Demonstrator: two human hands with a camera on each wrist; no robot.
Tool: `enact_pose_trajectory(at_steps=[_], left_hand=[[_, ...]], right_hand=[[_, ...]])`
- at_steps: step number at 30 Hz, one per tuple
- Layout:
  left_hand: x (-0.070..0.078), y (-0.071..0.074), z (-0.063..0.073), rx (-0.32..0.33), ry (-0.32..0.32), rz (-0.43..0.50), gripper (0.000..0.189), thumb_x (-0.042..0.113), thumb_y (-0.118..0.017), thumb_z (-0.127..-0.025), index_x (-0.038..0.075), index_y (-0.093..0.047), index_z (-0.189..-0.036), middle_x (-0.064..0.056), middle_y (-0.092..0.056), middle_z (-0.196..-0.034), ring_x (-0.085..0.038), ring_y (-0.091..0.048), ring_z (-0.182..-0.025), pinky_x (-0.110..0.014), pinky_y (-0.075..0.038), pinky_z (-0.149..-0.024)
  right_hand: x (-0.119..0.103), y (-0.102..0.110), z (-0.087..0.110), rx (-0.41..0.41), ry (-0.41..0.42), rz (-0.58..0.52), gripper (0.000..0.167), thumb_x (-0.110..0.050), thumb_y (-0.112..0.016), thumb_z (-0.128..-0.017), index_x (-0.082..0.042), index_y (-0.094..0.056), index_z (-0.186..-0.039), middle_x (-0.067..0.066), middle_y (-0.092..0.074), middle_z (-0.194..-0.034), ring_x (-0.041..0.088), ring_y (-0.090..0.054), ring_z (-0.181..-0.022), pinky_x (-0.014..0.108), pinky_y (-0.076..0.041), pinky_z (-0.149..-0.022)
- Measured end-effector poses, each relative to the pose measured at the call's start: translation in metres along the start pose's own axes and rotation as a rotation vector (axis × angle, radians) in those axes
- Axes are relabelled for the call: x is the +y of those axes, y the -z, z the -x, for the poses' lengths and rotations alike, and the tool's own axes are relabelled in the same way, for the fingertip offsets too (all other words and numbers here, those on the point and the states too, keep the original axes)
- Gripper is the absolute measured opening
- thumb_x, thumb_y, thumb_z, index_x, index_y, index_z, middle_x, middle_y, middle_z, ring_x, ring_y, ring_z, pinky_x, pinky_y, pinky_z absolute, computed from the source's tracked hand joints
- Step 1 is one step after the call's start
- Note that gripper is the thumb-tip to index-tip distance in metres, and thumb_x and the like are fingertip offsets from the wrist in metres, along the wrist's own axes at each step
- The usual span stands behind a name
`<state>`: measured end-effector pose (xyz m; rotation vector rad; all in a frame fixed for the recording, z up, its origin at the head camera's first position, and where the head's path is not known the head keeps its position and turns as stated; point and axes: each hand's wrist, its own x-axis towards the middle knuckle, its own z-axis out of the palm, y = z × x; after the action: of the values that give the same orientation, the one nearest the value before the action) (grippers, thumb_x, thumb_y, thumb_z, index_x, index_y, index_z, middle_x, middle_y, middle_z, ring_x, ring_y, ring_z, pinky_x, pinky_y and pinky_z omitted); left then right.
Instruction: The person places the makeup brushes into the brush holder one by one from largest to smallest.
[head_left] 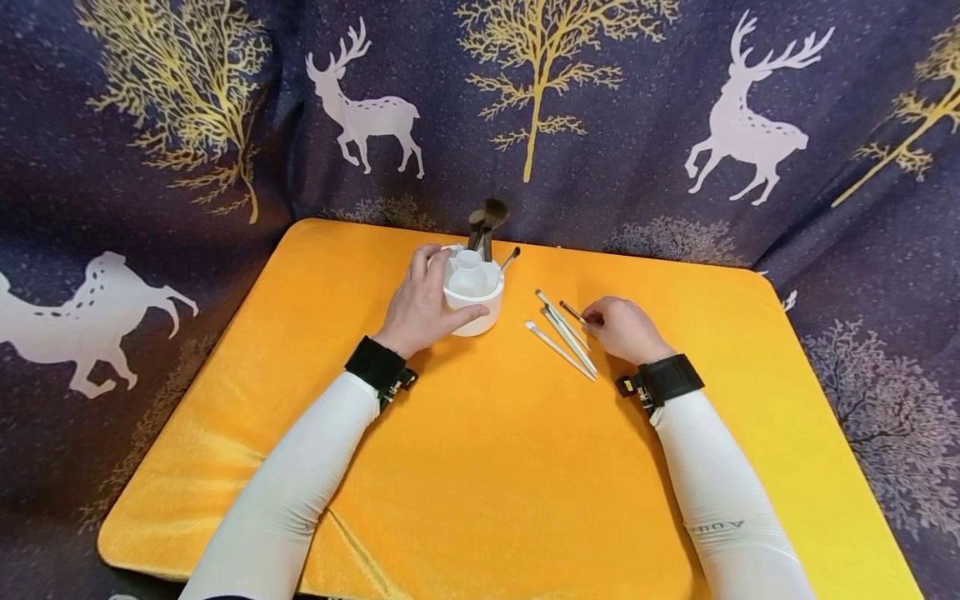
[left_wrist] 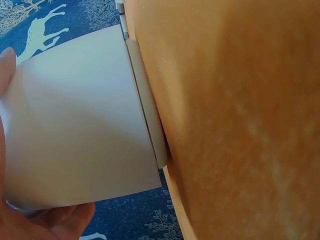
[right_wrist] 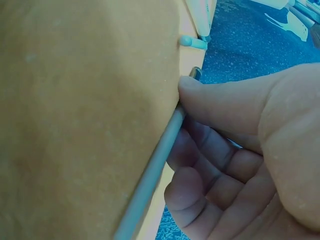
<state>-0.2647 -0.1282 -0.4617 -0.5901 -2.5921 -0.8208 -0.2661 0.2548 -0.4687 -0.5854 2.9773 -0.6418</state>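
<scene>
My left hand [head_left: 422, 307] grips the side of a round white brush holder [head_left: 472, 323] standing on the table. In the left wrist view, fingers and thumb curve round the holder's smooth wall [left_wrist: 75, 120]. Large dark-bristled makeup brushes [head_left: 495, 213] stand upright at its back, and a small brush [head_left: 510, 258] leans at its right side. To the right, my right hand [head_left: 628, 330] pinches a thin makeup brush [head_left: 572, 312] by its handle. The right wrist view shows the pale handle [right_wrist: 150, 175] between thumb and fingers, low over the table.
Several slim makeup brushes [head_left: 561, 351] lie loosely grouped on the table between the holder and my right hand. An orange velvety cloth [head_left: 495, 467] covers the table. Behind it hangs a dark blue curtain [head_left: 637, 108] printed with white deer and yellow trees.
</scene>
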Motion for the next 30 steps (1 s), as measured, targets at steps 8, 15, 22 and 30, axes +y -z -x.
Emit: enact_pose_trajectory(at_steps=[8, 15, 22, 30], left_hand=[[-0.001, 0.001, -0.001, -0.004, -0.012, 0.005, 0.113, 0.065, -0.092, -0.085, 0.004, -0.040, -0.165, -0.022, -0.037, -0.167, -0.038, -0.051, -0.142, -0.053, -0.060, -0.102], [-0.001, 0.001, -0.001, -0.013, -0.015, 0.006, 0.114, 0.064, -0.091, -0.086, 0.002, -0.039, -0.166, -0.022, -0.038, -0.168, -0.037, -0.048, -0.146, -0.053, -0.057, -0.108], [-0.002, -0.001, 0.000, -0.009, -0.013, 0.004, 0.113, 0.064, -0.091, -0.086, 0.002, -0.039, -0.166, -0.022, -0.039, -0.167, -0.037, -0.048, -0.144, -0.053, -0.058, -0.107], [-0.002, -0.001, 0.000, -0.005, -0.007, 0.001, 0.113, 0.064, -0.091, -0.086, 0.002, -0.040, -0.166, -0.022, -0.039, -0.167, -0.038, -0.048, -0.145, -0.055, -0.059, -0.105]], right_hand=[[-0.001, 0.003, 0.001, 0.032, 0.037, 0.042, 0.025, -0.004, -0.073, -0.106, 0.006, -0.079, -0.128, 0.021, -0.072, -0.107, 0.039, -0.071, -0.098, 0.055, -0.058, -0.090], [0.000, 0.006, 0.001, 0.105, 0.007, -0.036, 0.026, -0.008, -0.068, -0.108, 0.004, -0.078, -0.129, 0.020, -0.071, -0.110, 0.037, -0.067, -0.096, 0.053, -0.054, -0.087], [-0.002, 0.007, 0.002, 0.211, -0.002, -0.118, 0.027, -0.012, -0.068, -0.107, 0.002, -0.076, -0.130, 0.017, -0.071, -0.109, 0.034, -0.065, -0.093, 0.049, -0.051, -0.084], [-0.011, 0.009, 0.001, 0.337, 0.034, -0.211, 0.021, -0.012, -0.071, -0.106, -0.004, -0.076, -0.125, 0.010, -0.070, -0.102, 0.025, -0.062, -0.087, 0.034, -0.045, -0.073]])
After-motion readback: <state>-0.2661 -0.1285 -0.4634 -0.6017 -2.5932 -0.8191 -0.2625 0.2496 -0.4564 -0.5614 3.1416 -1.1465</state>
